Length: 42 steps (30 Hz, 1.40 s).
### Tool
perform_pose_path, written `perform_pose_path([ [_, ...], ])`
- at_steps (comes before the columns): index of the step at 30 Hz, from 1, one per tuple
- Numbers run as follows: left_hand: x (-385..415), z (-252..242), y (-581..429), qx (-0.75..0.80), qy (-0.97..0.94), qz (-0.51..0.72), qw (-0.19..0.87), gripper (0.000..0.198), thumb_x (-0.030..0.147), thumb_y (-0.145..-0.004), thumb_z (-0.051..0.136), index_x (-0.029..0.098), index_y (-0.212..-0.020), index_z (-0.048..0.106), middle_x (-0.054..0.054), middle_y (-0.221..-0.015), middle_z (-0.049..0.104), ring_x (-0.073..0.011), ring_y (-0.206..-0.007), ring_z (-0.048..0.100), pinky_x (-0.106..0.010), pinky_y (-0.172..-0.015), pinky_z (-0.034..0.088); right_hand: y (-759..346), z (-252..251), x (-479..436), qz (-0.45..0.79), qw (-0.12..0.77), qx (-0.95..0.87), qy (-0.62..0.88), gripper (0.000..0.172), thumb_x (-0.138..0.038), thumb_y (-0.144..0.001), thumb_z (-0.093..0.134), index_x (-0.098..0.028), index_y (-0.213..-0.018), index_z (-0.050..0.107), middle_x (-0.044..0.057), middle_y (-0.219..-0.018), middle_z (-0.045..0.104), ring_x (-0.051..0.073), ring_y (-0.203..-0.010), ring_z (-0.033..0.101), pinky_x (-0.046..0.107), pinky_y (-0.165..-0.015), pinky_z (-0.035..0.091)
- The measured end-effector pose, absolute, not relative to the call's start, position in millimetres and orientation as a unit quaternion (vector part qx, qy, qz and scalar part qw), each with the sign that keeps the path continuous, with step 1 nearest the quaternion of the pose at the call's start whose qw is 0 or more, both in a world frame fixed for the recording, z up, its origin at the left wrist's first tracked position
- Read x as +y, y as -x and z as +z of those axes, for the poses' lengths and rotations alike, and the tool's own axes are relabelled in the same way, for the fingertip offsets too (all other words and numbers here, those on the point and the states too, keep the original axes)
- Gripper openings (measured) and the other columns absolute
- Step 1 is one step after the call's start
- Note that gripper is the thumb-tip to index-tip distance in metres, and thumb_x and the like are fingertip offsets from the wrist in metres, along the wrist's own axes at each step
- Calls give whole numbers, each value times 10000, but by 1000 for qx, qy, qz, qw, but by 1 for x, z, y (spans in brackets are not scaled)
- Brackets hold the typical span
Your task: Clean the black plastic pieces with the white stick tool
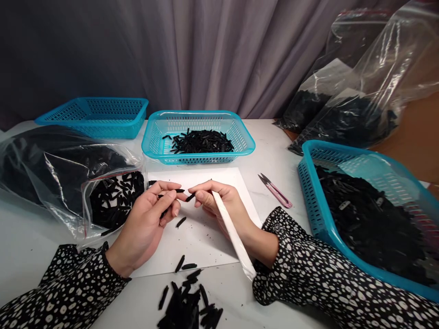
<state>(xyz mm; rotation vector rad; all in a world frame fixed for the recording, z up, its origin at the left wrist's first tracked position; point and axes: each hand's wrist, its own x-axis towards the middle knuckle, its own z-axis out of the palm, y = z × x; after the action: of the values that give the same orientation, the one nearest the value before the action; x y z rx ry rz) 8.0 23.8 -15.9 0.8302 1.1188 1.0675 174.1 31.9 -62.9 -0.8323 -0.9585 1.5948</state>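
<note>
My left hand [142, 226] is closed, pinching a small black strip [179, 190] between thumb and index finger, with more dark strips partly hidden in its curled fingers. Close by on the right, my right hand [228, 205] is wrapped around a slim tool with a white-wrapped handle [230, 226]. A dark tip or piece [190, 197] shows at the right fingertips; I cannot tell whether it belongs to the tool. Both hands are above a white sheet [219, 249], where a loose black strip [181, 222] lies. Nearer me is a pile of black strips [183, 304].
Behind the sheet stands a blue basket [147, 141] holding black strips. Another blue basket [133, 130] is at back left, beside an open plastic bag [61, 160] of dark pieces. Pink thread snips [275, 191] lie right, near a large filled basket [307, 201] and plastic bags [346, 119].
</note>
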Motion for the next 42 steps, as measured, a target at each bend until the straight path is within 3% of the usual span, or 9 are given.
perform_pose_path([
  [5,23,-18,-9,491,-395,468,620,225,349,-806,809,203,-876,653,19,-673,691,-79,-580,495,-181,-558,388,-174,-58,31,676,521,-394,341,253,-407,-781,815,-188,-888,748,-27,-633,617,70,-466,302,243,-447,229],
  [10,22,-19,-9,506,-426,472,582,226,345,-772,833,184,-850,694,-12,-764,751,-64,-522,395,-201,-502,337,-173,-53,30,693,526,-368,330,237,-415,-879,660,-196,-794,633,2,-715,656,89,-490,382,227,-411,211],
  [14,22,-19,-10,508,-437,476,570,206,339,-755,838,182,-807,715,-14,-751,752,-61,-490,358,-215,-466,307,-172,-50,28,706,510,-372,322,250,-417,-896,646,-180,-820,633,0,-721,627,79,-493,352,223,-409,180],
  [19,21,-21,-10,512,-449,470,562,147,305,-763,821,191,-777,730,4,-715,720,-65,-500,385,-214,-478,328,-172,-46,25,707,484,-398,328,321,-438,-857,731,-165,-728,624,-53,-607,501,59,-485,284,236,-450,191],
  [32,21,-19,-11,499,-473,446,573,108,277,-785,784,194,-779,716,29,-651,660,-69,-506,412,-207,-481,329,-173,-44,23,729,485,-359,323,317,-412,-822,769,-161,-714,609,-31,-665,605,52,-487,257,249,-470,175],
  [42,19,-21,-6,497,-527,422,545,77,292,-834,732,216,-841,724,7,-711,724,-83,-527,427,-220,-496,325,-172,-48,23,704,488,-399,327,324,-437,-832,760,-172,-715,614,-41,-619,587,56,-462,264,244,-447,189],
])
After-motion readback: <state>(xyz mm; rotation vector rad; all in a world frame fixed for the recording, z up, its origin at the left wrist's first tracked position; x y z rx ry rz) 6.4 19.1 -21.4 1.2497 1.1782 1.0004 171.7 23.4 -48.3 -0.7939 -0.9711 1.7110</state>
